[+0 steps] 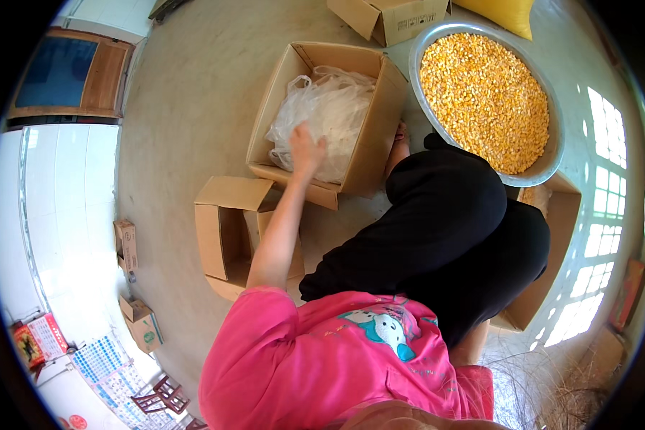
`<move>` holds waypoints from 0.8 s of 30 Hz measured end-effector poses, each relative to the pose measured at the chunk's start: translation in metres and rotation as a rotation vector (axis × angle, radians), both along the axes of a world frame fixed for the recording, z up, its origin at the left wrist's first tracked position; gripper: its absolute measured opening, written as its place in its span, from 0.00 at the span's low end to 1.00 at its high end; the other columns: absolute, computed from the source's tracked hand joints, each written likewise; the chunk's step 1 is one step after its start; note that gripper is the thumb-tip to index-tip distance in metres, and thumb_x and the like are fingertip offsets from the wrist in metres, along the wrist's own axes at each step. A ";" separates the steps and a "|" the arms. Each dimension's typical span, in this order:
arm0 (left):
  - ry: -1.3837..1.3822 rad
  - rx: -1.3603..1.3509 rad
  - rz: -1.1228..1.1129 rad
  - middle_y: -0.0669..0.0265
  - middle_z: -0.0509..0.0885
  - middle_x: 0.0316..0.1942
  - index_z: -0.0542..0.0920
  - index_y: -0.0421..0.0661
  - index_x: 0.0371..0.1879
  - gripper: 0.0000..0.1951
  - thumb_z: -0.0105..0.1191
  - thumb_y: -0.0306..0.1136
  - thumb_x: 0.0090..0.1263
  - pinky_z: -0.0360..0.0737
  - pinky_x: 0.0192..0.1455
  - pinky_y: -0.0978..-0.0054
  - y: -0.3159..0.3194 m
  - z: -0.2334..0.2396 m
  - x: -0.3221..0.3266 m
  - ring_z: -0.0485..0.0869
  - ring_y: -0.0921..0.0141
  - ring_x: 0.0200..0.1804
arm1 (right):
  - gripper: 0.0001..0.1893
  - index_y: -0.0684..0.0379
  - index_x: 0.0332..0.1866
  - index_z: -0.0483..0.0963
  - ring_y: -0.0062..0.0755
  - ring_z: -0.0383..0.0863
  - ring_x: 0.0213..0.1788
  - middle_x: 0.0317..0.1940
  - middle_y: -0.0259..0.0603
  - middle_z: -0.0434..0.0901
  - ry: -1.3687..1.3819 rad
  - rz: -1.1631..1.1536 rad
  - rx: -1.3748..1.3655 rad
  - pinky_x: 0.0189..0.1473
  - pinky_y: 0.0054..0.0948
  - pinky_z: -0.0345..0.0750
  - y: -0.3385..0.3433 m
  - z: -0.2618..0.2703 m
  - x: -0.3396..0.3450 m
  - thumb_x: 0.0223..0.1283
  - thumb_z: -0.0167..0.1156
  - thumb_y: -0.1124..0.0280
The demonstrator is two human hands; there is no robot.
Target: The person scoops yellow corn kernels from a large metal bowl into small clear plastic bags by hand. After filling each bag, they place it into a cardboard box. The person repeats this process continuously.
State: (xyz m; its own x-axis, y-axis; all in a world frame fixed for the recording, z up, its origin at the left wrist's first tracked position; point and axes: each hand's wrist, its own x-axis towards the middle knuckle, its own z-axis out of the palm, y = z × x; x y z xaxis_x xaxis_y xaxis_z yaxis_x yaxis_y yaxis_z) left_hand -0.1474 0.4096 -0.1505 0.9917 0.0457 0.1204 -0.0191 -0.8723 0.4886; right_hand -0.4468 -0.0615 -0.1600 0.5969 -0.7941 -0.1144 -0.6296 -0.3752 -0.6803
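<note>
My left hand is over the near left part of a clear plastic bag, fingers apart and thumb to the right, at or just above the plastic. Pale contents show dimly through the bag, which lies in an open cardboard box. My right hand is out of view. To the right of this box stands a wide metal basin full of yellow corn kernels. Bare skin, apparently a foot, shows between the box and my black-trousered leg.
An open cardboard box stands beside my left forearm. Another is partly under the basin's near edge, by my knee. At the top are a further box and a yellow sack. Small boxes and wooden chairs stand along the left wall.
</note>
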 end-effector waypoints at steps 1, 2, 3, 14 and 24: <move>-0.020 0.117 0.118 0.48 0.71 0.56 0.68 0.45 0.60 0.29 0.61 0.34 0.58 0.69 0.62 0.56 0.018 -0.005 0.010 0.68 0.48 0.59 | 0.18 0.62 0.53 0.73 0.42 0.79 0.44 0.42 0.52 0.80 -0.001 -0.003 -0.002 0.47 0.36 0.74 0.000 -0.001 -0.001 0.71 0.50 0.58; -0.026 0.192 0.192 0.48 0.71 0.55 0.71 0.45 0.56 0.25 0.60 0.32 0.58 0.70 0.61 0.56 0.026 -0.004 0.016 0.69 0.49 0.59 | 0.18 0.62 0.54 0.73 0.42 0.79 0.44 0.42 0.52 0.80 -0.001 -0.007 -0.006 0.47 0.36 0.74 -0.002 -0.001 -0.003 0.71 0.50 0.58; -0.033 0.266 0.264 0.47 0.71 0.55 0.75 0.45 0.53 0.22 0.60 0.31 0.58 0.70 0.61 0.56 0.032 -0.002 0.022 0.70 0.49 0.58 | 0.18 0.62 0.54 0.73 0.42 0.79 0.44 0.42 0.52 0.80 0.000 -0.013 -0.011 0.47 0.36 0.74 -0.003 0.000 -0.003 0.71 0.50 0.58; -0.015 -0.285 0.037 0.63 0.79 0.30 0.78 0.42 0.33 0.06 0.59 0.32 0.65 0.76 0.43 0.69 0.108 0.041 0.060 0.78 0.68 0.36 | 0.18 0.62 0.55 0.72 0.38 0.79 0.45 0.43 0.50 0.80 -0.041 -0.040 -0.025 0.48 0.33 0.74 -0.017 0.002 -0.001 0.71 0.51 0.59; -0.041 -0.816 -0.070 0.68 0.80 0.35 0.75 0.44 0.39 0.07 0.47 0.18 0.67 0.77 0.39 0.77 0.095 0.180 0.078 0.78 0.77 0.37 | 0.19 0.64 0.57 0.72 0.32 0.77 0.49 0.47 0.45 0.79 -0.340 0.079 -0.126 0.51 0.29 0.73 -0.069 0.085 0.063 0.71 0.51 0.60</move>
